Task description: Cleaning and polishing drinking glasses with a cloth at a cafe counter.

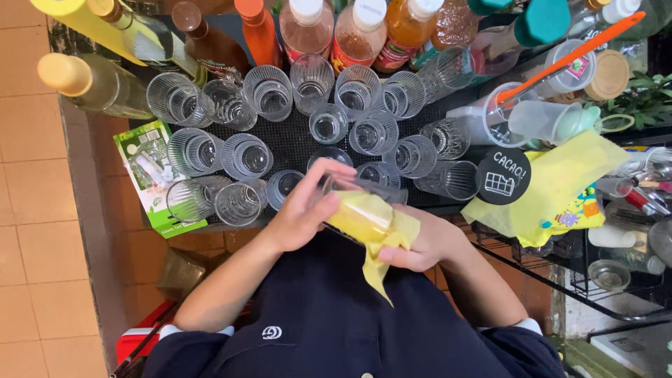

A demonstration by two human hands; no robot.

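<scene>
Wiping a Ribbed Glass Above a Crowded Bar Mat

Gripping a clear ribbed drinking glass point(353, 199) on its side, the left hand point(304, 210) curls around the outside of the wall, fingers closed over it. The right hand point(420, 241) is closed on a soft yellow cleaning cloth point(371, 224) stuffed into the glass, a loose tail hanging below both hands. The glass sits between the 2 hands, close to the dark navy apron point(336, 315). It looks light but brittle and likely slick where damp; the ribbed wall probably gives the surest hold, not the thin rim. The cloth is limp and bunches easily. Just beyond the hands, many more clear ribbed glasses point(269, 91) stand upright on a black rubber bar mat point(294, 143), with syrup bottles point(357, 31) farther off.
</scene>
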